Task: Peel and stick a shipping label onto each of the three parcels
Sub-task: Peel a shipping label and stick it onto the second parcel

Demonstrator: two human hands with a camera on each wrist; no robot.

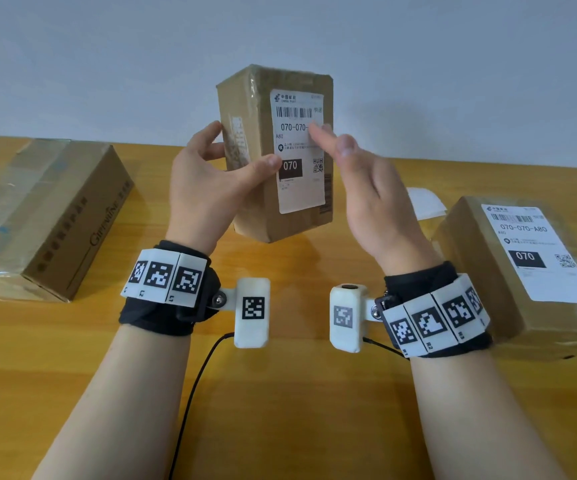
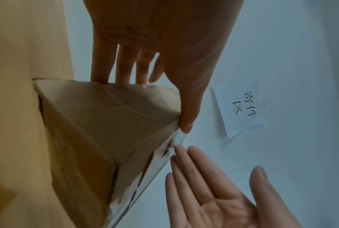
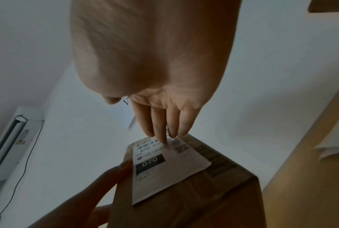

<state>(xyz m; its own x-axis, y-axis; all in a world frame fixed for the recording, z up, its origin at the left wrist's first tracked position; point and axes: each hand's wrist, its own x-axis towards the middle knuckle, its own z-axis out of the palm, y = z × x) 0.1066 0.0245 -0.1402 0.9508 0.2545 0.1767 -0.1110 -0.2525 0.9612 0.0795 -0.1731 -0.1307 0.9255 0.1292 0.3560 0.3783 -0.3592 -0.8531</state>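
A small parcel (image 1: 273,150) was held upright at twelve o'clock, gripped by the left hand (image 1: 207,178). The right hand (image 1: 366,188), fingers straight, was pressed on its label (image 1: 299,150). It seemed light and rigid, best gripped across opposite sides.

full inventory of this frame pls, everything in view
held parcel: 1, brown, upright in the air at centre, white label on front
labelled parcel: 1, brown, table right
unlabelled box: 1, brown, table left
backing paper: white, behind right parcel
table: 1, yellow wood
wall sign: 1, white
left hand: grips held parcel
right hand: fingers straight, on the label
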